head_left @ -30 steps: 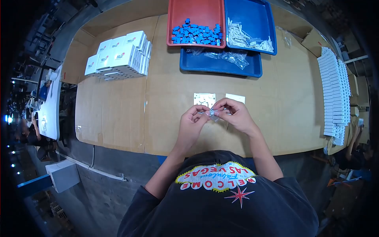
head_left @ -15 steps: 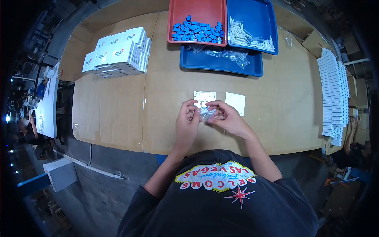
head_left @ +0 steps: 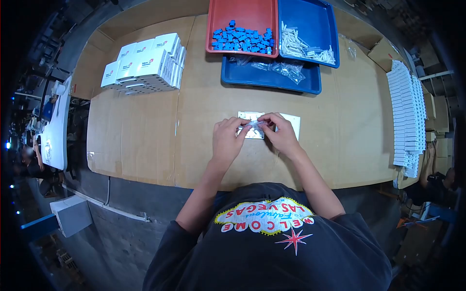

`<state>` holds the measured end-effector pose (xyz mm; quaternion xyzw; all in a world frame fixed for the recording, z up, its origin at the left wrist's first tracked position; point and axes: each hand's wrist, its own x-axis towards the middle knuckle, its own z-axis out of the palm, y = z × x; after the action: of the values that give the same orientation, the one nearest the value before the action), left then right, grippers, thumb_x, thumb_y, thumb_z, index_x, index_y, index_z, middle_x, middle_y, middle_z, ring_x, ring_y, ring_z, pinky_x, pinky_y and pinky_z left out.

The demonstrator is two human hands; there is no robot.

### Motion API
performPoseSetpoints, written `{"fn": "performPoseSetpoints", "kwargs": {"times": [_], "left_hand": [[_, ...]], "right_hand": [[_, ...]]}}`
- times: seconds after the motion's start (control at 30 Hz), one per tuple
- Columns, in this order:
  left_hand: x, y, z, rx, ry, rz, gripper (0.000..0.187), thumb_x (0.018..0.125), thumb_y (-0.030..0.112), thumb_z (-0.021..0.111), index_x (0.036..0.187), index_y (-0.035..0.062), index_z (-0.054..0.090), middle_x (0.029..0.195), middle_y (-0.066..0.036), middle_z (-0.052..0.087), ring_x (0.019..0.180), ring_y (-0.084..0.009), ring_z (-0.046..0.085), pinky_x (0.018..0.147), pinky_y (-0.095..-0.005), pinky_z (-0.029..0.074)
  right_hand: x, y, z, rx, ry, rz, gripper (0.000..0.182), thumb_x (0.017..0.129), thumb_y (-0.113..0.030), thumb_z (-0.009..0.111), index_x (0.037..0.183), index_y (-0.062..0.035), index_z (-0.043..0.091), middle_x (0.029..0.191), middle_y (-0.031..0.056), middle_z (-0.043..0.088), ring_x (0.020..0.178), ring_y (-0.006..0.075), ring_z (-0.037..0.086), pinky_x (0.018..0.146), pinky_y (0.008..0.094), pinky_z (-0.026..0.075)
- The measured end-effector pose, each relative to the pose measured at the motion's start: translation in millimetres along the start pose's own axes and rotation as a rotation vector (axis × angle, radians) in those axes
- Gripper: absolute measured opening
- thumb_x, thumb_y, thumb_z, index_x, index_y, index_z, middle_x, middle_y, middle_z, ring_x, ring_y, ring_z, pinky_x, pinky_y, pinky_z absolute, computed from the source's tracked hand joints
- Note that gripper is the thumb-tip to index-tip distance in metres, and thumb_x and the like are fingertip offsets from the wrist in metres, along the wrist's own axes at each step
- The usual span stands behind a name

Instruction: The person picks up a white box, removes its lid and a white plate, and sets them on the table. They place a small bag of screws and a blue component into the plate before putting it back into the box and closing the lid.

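Observation:
My left hand and my right hand meet over the middle of the cardboard-covered table. Between their fingertips they pinch a small clear plastic bag; its contents are too small to make out. Right beneath the bag lies an open white case part, partly hidden by the fingers. A flat white square plate lies just to the right, its left side covered by my right hand.
Stacked white boxes stand back left. Behind my hands are a red tray of blue parts, a blue tray of white pieces and a lower blue tray with plastic bags. A long white stack lines the right; people sit at both sides.
Both hands have moved forward and up with the bag, from the near edge of the white case part to over it. The bag now looks flatter and narrower between the fingers.

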<state>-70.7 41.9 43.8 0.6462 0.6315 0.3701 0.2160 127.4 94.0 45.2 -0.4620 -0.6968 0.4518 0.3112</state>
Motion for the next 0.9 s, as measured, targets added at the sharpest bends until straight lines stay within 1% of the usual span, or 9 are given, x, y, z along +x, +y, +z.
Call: {"fn": "performPoseSetpoints", "kwargs": {"times": [0.07,0.13,0.23,0.37,0.43,0.57,0.63,0.73,0.9], "left_hand": [[0,-5,4,0.064,0.021,0.060,0.018,0.092,0.025,0.076,0.103,0.0112,0.079,0.091,-0.005,0.071,0.085,-0.0258,0.063,0.091,-0.0408,0.043],[-1,-8,8,0.110,0.031,0.090,0.016,0.093,0.024,0.075,0.102,0.0123,0.079,0.091,-0.004,0.070,0.088,-0.0250,0.062,0.092,-0.0412,0.042],[-3,-12,11,0.155,0.037,0.096,0.014,0.093,0.023,0.075,0.100,0.0130,0.079,0.092,-0.003,0.069,0.089,-0.0245,0.062,0.092,-0.0410,0.042],[0,-12,10,0.127,0.000,0.031,0.012,0.092,0.022,0.075,0.098,0.0128,0.079,0.092,-0.003,0.069,0.089,-0.0246,0.063,0.090,-0.0406,0.042],[2,-10,8,0.123,-0.010,0.038,0.012,0.091,0.022,0.076,0.097,0.0122,0.079,0.093,-0.003,0.070,0.089,-0.0247,0.063,0.089,-0.0405,0.043],[6,-13,6,0.117,-0.056,0.059,0.012,0.089,0.019,0.077,0.098,0.0100,0.078,0.095,-0.004,0.071,0.089,-0.0262,0.063,0.086,-0.0408,0.045],[5,-16,6,0.109,-0.087,0.079,0.013,0.091,0.020,0.075,0.099,0.0106,0.078,0.097,-0.003,0.070,0.093,-0.0252,0.063,0.086,-0.0408,0.045],[2,-16,4,0.073,-0.080,0.119,0.014,0.092,0.019,0.074,0.100,0.0099,0.078,0.100,-0.002,0.070,0.096,-0.0250,0.062,0.086,-0.0410,0.045],[-7,-12,-4,0.027,-0.072,0.167,0.015,0.091,0.017,0.075,0.103,0.0095,0.079,0.102,-0.002,0.070,0.097,-0.0248,0.062,0.087,-0.0407,0.046]], "right_hand": [[-1,6,3,-0.116,0.040,-0.092,0.015,0.093,-0.005,0.073,0.108,-0.0019,0.072,0.092,0.0081,0.068,0.084,0.0200,0.061,0.077,0.0323,0.051],[-3,12,7,-0.186,0.089,-0.216,0.011,0.092,-0.008,0.074,0.102,-0.0032,0.073,0.093,0.0123,0.069,0.088,0.0287,0.064,0.078,0.0372,0.053],[-6,16,8,-0.213,0.063,-0.200,0.011,0.090,-0.007,0.074,0.101,-0.0038,0.073,0.093,0.0114,0.069,0.093,0.0304,0.063,0.080,0.0394,0.052],[-3,10,3,-0.281,0.049,-0.296,0.013,0.088,-0.008,0.075,0.099,-0.0038,0.073,0.091,0.0100,0.068,0.095,0.0299,0.062,0.082,0.0408,0.052],[-3,5,3,-0.303,0.055,-0.312,0.013,0.086,-0.009,0.075,0.098,-0.0036,0.073,0.090,0.0099,0.068,0.095,0.0302,0.061,0.082,0.0411,0.051],[-4,2,2,-0.334,0.018,-0.249,0.011,0.087,-0.011,0.074,0.095,-0.0043,0.073,0.089,0.0099,0.068,0.095,0.0306,0.061,0.082,0.0416,0.050],[-3,-2,1,-0.367,-0.003,-0.217,0.010,0.087,-0.012,0.073,0.094,-0.0047,0.073,0.089,0.0096,0.068,0.096,0.0305,0.062,0.081,0.0422,0.049],[-4,1,3,-0.405,-0.003,-0.218,0.012,0.086,-0.012,0.073,0.096,-0.0055,0.074,0.090,0.0098,0.068,0.091,0.0292,0.061,0.083,0.0412,0.048],[-5,-5,1,-0.498,0.012,-0.289,0.009,0.087,-0.012,0.072,0.088,-0.0043,0.075,0.090,0.0076,0.068,0.094,0.0288,0.061,0.083,0.0419,0.046]]}}
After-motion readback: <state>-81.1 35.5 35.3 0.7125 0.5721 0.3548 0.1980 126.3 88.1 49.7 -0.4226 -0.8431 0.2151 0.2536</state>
